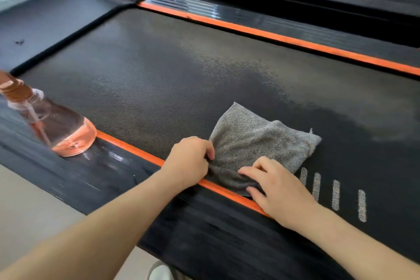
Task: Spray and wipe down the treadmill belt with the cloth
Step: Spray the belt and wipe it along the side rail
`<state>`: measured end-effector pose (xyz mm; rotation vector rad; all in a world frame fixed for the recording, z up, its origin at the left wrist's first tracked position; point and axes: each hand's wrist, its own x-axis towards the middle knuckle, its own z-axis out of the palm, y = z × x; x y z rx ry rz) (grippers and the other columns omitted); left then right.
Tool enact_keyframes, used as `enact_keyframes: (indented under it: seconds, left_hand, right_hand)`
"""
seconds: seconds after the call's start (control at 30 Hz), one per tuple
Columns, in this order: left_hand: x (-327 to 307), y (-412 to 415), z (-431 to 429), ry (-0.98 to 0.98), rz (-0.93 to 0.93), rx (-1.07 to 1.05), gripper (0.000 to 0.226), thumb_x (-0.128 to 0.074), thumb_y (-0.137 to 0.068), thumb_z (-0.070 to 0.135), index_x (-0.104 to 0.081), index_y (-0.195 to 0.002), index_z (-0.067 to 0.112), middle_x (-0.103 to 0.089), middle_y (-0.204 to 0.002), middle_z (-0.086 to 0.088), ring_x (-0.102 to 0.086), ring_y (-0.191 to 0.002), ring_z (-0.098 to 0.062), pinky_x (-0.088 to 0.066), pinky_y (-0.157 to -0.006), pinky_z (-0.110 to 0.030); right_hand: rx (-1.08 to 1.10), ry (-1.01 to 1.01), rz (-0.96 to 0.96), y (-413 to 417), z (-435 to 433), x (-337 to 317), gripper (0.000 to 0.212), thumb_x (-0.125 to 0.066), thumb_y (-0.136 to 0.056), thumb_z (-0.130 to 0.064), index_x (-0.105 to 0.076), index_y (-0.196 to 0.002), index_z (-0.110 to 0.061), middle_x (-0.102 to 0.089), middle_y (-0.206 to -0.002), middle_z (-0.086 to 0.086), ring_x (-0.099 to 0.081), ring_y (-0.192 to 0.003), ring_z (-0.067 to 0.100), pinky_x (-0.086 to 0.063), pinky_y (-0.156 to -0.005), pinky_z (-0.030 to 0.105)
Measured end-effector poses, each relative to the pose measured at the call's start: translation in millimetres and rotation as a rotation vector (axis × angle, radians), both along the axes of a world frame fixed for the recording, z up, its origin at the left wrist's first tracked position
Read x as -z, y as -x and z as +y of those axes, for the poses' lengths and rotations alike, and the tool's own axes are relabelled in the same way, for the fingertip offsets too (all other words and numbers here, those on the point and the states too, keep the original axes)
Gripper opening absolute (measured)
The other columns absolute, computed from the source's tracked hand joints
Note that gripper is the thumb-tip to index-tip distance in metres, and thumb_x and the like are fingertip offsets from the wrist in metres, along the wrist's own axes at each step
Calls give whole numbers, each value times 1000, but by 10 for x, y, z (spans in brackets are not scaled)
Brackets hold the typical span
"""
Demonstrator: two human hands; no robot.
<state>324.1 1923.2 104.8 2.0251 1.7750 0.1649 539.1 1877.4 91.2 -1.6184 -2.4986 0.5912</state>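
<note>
A grey microfibre cloth [261,143] lies folded on the black textured treadmill belt [147,70], at about five o'clock from the middle of the view, its near edge bunched against the orange trim strip [136,151] that borders the belt's near side. The left hand [189,161] sits at the cloth's nine o'clock side, fingers curled in and pinching the cloth's left edge, the wrist crossing the orange strip. The right hand [277,185] rests at the cloth's six o'clock corner, fingers spread and pressing flat on the fabric, thumb on the cloth's lower fold. A paler, misted patch [238,61] shows on the belt at twelve to one o'clock from the cloth. A clear spray bottle [63,129] holding pinkish-orange liquid stands on the black side rail [109,166] at nine o'clock, well apart from the hands, its base just beside the orange strip. White dashed markings [335,194] sit on the belt at three o'clock from the right hand.
</note>
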Motion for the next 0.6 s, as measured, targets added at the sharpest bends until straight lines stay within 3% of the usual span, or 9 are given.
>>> enact_keyframes:
  seconds: [0.1,0.17,0.27,0.4,0.43,0.5,0.6]
  left_hand:
    - [-68,-4,102,-82,-124,-140,33,-57,-86,10,-76,-106,29,-68,-107,4,-60,-106,-18,-41,-90,-23]
    - [-112,-3,194,-99,-266,-228,30,-60,-89,11,-77,-105,30,-67,-91,8,-61,-88,-10,-42,-81,-20]
    - [-164,-44,252,-20,-624,-275,31,-57,-93,6,-76,-93,30,-62,-72,12,-52,-61,1,-44,-69,-20]
    - [-241,-59,252,20,-834,-346,41,-48,-94,-2,-74,-90,29,-66,-80,5,-58,-69,-5,-51,-64,-20]
    - [-261,-33,253,27,-880,-395,42,-47,-94,-3,-75,-90,27,-66,-78,4,-58,-65,-9,-51,-58,-22]
    - [-358,11,312,51,-995,-495,40,-46,-94,-5,-75,-91,23,-66,-81,-5,-55,-65,-21,-48,-60,-29]
    - [-566,83,404,61,-1171,-646,35,-47,-94,-7,-75,-96,14,-66,-88,-14,-60,-65,-22,-52,-57,-29]
  right_hand:
    - [23,-68,-91,22,23,-90,41,-64,-84,-23,-55,-123,-32,-47,-106,-8,-51,-104,18,-49,-86,38]
    - [88,-46,-137,-10,37,-153,45,-60,-84,-17,-48,-123,-34,-42,-108,-8,-47,-108,19,-46,-87,38]
    - [194,3,-165,-63,21,-231,42,-60,-84,-21,-40,-118,-35,-37,-105,-8,-45,-106,17,-47,-84,36]
    - [280,25,-67,-126,64,-298,25,-61,-87,-25,-47,-106,-32,-44,-96,-11,-47,-94,14,-40,-72,31]
    - [298,22,15,-126,72,-298,20,-61,-89,-22,-52,-105,-30,-50,-93,-13,-50,-90,13,-39,-72,30]
    - [423,80,296,-108,112,-276,15,-63,-91,-15,-63,-102,-26,-62,-92,-13,-58,-86,9,-42,-77,27]
    - [726,385,1049,42,240,-332,14,-58,-98,-8,-68,-95,-17,-72,-84,1,-65,-82,17,-51,-76,32]
